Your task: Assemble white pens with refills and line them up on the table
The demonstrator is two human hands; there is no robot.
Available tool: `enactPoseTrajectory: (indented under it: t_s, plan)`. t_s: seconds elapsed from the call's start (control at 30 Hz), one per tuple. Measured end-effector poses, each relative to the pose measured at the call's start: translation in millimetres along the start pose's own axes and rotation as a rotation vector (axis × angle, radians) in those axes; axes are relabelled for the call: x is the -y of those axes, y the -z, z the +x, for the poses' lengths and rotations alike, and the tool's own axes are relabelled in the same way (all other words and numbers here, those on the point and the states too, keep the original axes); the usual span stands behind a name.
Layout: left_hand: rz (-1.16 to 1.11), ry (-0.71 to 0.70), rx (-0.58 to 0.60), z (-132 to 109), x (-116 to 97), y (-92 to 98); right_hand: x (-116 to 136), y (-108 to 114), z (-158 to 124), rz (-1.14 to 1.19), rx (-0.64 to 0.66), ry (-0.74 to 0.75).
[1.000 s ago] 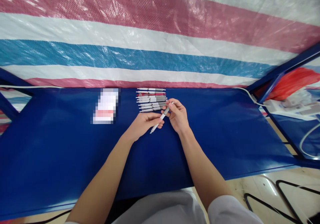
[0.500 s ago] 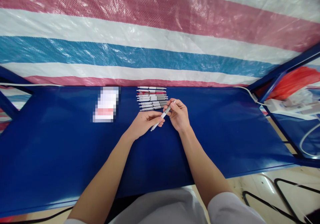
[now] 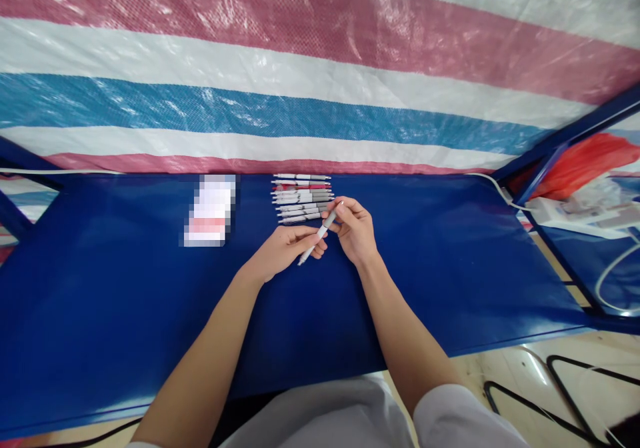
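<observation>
A white pen with a grey grip (image 3: 320, 233) slants between my two hands, its white end low on the left and its grey end up on the right. My left hand (image 3: 287, 251) pinches the white barrel between thumb and fingers. Around the grey part, my right hand (image 3: 356, 228) is closed, with the thumb on top near the end. Just beyond my fingers lies a row of several similar pens (image 3: 300, 197), mostly white and grey, one of them with red. My hands partly cover the nearest pens' right ends.
The pens lie on a blue table (image 3: 150, 321). A blurred-out white and red rectangle (image 3: 210, 209) rests to their left. Behind rises a striped plastic sheet (image 3: 300, 121). At right are a red plastic bag (image 3: 580, 165), a white power strip (image 3: 560, 211) and blue frame bars.
Both hands still hold the pen in nearly the same pose. The pen's grey end sits slightly lower and further left, and the whole view has shifted a little.
</observation>
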State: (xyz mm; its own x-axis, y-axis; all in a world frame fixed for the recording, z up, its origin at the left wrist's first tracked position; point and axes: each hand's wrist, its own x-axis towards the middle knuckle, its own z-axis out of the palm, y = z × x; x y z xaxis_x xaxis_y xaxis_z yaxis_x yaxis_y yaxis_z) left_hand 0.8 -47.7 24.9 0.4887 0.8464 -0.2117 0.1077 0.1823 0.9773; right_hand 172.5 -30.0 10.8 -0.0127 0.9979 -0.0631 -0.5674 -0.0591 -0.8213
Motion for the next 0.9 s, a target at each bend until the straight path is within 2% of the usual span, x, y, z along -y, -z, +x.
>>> enactPoseTrajectory:
  t_s: [0.17,0.27,0.43,0.67,0.77,0.9]
  plan:
    - [-0.098,0.055,0.083,-4,-4,0.3,2,2,-2,0.036,0.045,-0.026]
    - [-0.099,0.062,0.092,-4,-6,0.2,1,2,-2,0.046,0.037,-0.009]
    - [-0.005,0.014,0.007,-3,-5,-1.5,0,1,-1,0.034,-0.022,0.004]
    - [0.210,-0.117,-0.178,3,8,-7.6,-2,3,3,0.014,-0.091,0.034]
    - [0.160,-0.097,-0.131,3,5,-7.8,-1,3,2,0.026,-0.052,0.030]
    - [0.025,-0.035,0.006,-2,-6,-5.4,2,4,-2,0.033,0.062,-0.011]
